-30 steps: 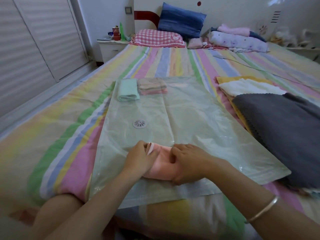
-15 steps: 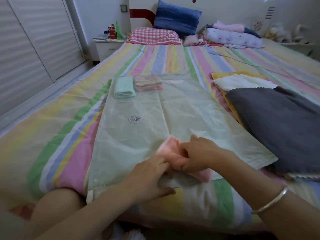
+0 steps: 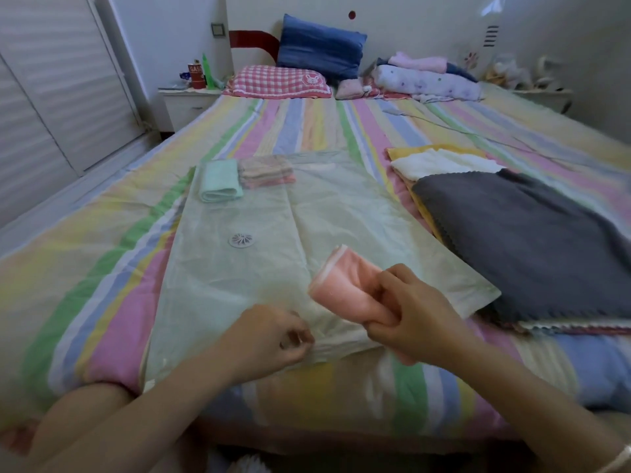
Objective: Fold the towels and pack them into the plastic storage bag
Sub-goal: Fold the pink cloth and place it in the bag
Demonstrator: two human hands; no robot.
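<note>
The folded pink towel point(image 3: 345, 285) has risen off the plastic storage bag point(image 3: 273, 278) in the right hand point(image 3: 416, 315), and the left hand point(image 3: 273, 339) has let go of it and dropped to the bag's near edge.
The right hand's fingers and thumb now curl round the towel's near end and hold it tilted just above the bag's near right part. The left hand pinches the thin film at what looks like the mouth. The towel is light and soft and will likely unfold if held loosely, so a grip across its whole folded thickness suits it. The film looks slippery and limp. A mint towel point(image 3: 220, 180) and a striped towel point(image 3: 266, 172) lie at the bag's far end, unmoved.
</note>
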